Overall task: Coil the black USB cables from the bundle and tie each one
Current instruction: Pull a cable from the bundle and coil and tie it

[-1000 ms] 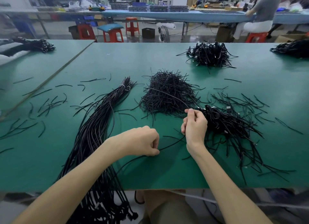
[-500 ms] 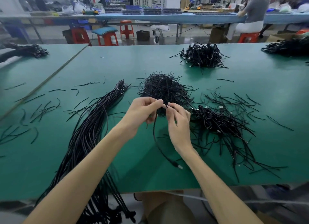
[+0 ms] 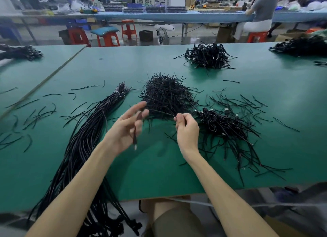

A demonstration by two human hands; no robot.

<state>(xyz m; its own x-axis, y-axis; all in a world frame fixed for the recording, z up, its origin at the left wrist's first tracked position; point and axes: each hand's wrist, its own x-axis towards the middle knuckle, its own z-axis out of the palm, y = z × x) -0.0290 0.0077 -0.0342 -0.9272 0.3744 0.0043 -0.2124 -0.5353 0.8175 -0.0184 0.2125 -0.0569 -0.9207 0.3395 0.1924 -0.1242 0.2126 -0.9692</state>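
The green table [image 3: 177, 166] fills the view. On its left side lies the bundle of black USB cables [image 3: 83, 139]. Its long axis runs from the near edge, where the ends hang over, up and to the right to a pale band that ties the far end. At the table's middle sits a pile of short black ties [image 3: 166, 95]. Just right of it lies a heap of coiled cables [image 3: 228, 125], with loose ties scattered around it. A further dark heap [image 3: 208, 57] lies well beyond, near the far edge.

Both bare forearms reach in from below. The left hand [image 3: 127, 129] is raised with its palm turned up towards the camera. Its fingers are spread and fairly straight, and they are blurred. The right hand [image 3: 186, 127] is held beside the coiled heap. Its thumb and forefinger pinch together and its other fingers are curled in.

One single cable [image 3: 134, 137] is held between the hands, above the table and in front of the tie pile. It runs nearly level from the right hand's pinch leftwards to the left fingertips. From there it hangs down across the left palm, plug end pointing downward.
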